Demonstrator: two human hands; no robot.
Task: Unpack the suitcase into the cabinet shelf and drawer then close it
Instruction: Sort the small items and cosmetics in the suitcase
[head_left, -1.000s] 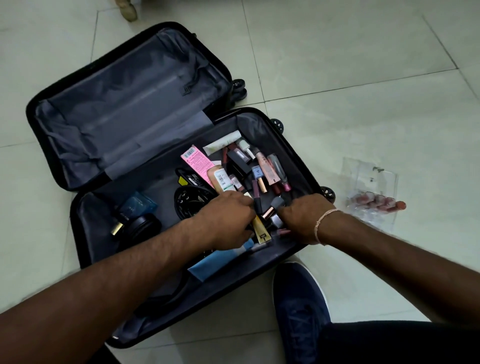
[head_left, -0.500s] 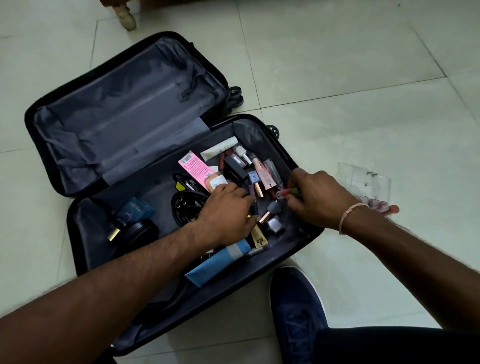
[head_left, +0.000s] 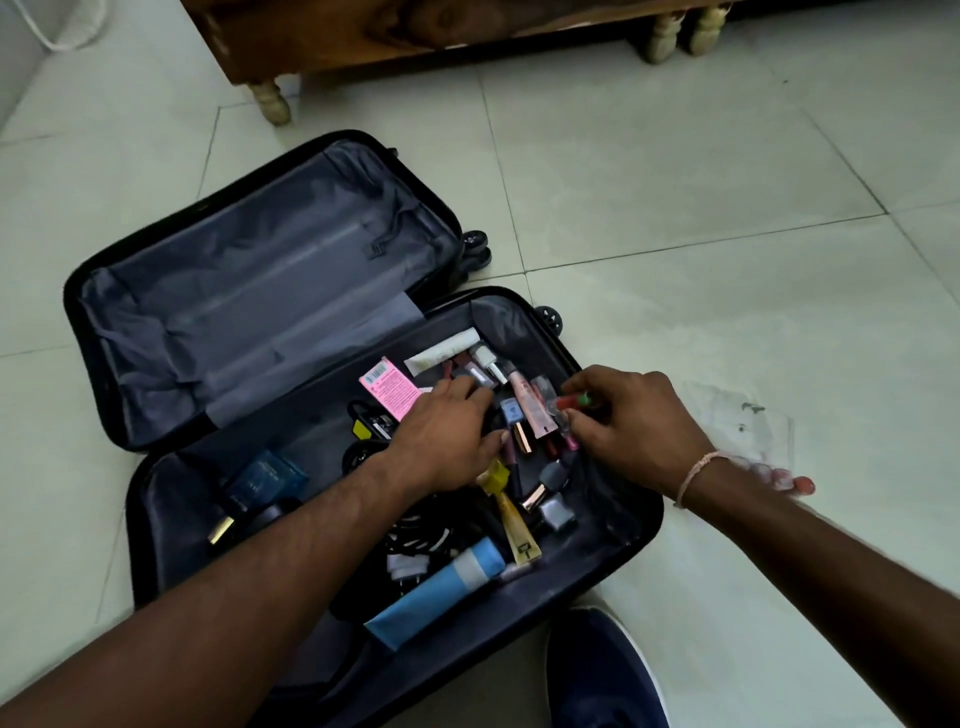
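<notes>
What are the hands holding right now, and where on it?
The right hand pinches a small red tube with a green end round its middle. The left hand rests on the cosmetics, gripping nothing visible.

The suitcase (head_left: 613, 566) has a hard black shell and creased grey cloth lining. At twelve o'clock stands a polished wooden cabinet (head_left: 415, 31); glossy pale floor tiles (head_left: 701, 182) lie around it.

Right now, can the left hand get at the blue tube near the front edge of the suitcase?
Probably yes: the blue tube lies uncovered on top, just under the left forearm; the left hand only needs pulling back.
</notes>
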